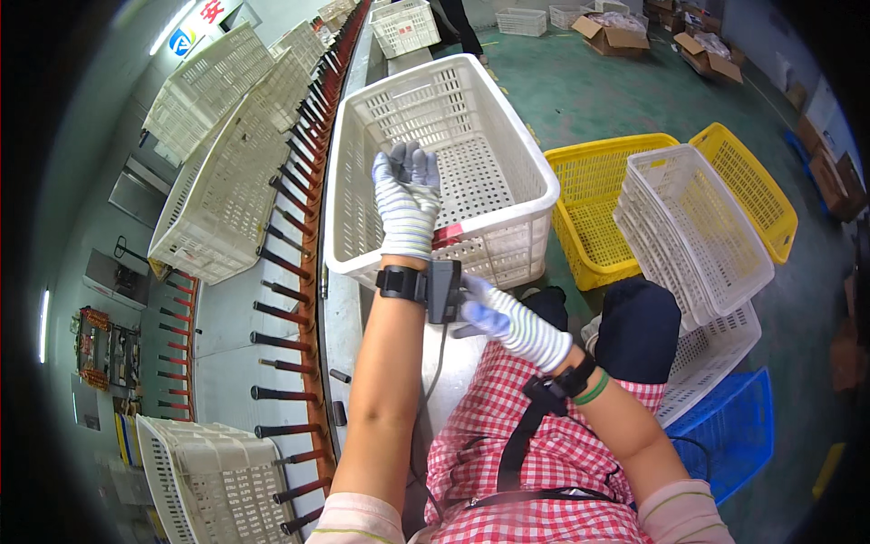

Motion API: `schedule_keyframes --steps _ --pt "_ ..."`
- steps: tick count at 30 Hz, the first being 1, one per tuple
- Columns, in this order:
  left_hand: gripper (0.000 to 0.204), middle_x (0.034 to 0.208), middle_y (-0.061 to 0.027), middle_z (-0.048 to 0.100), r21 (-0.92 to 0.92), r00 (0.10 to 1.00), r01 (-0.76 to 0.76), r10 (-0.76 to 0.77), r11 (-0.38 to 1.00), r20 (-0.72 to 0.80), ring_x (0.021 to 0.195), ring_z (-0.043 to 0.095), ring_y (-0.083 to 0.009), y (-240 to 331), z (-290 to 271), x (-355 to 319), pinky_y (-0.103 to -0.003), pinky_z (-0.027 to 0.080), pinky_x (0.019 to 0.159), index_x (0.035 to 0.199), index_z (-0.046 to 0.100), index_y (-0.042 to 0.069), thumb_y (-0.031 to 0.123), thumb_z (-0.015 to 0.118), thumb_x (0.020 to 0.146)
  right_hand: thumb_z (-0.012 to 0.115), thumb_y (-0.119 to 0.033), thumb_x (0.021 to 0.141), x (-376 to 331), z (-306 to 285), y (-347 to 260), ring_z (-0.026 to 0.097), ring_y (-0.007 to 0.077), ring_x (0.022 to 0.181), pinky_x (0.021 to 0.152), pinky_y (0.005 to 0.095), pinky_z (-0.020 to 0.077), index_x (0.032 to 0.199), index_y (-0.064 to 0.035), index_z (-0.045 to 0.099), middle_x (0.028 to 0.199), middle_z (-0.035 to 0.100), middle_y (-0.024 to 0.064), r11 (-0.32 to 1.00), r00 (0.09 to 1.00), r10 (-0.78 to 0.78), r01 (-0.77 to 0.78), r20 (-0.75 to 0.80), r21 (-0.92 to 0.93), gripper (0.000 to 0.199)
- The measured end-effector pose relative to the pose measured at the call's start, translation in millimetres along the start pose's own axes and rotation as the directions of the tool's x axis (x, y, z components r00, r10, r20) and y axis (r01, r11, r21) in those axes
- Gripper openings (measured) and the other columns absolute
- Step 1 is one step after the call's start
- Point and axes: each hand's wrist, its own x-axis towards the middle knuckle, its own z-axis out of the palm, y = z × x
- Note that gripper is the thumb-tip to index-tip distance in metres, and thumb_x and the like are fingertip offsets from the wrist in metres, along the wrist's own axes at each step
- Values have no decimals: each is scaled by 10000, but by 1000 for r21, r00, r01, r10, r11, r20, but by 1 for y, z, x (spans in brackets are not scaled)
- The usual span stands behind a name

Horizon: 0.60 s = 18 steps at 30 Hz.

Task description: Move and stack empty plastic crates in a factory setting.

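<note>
White latticed crate (501,238), striped-knit left hand (408,195) loosely spread, right hand (515,325) likewise, beside boxy black device (443,292)

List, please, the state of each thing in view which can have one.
Left hand: gloved, open, fingers slightly curled
Right hand: gloved, fingers at black wrist device
White crate under left hand: upright, open-topped
Yellow crate beside it: upright, partly hidden
White crate stack: nested, tilted
Cardboard boxes: flaps open

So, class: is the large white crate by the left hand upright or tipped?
Upright: the white crate opens upward, perforated floor showing.
</note>
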Motion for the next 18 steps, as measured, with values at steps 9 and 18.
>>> schedule_keyframes --steps 9,18 --pt "280 860 -104 617 516 964 -234 127 824 234 727 594 -171 -35 5 -17 -321 509 760 957 569 21 289 525 891 684 -162 779 20 37 14 587 110 809 741 235 485 981 -53 589 906 606 19 894 914 56 134 -402 428 249" --pt "223 913 -115 633 152 419 -719 -247 -678 874 858 593 -298 -41 12 -42 -399 451 778 1004 588 80 208 558 823 634 -138 816 10 34 19 595 115 745 664 226 503 957 -42 576 870 603 28 931 877 104 80 -470 355 180"
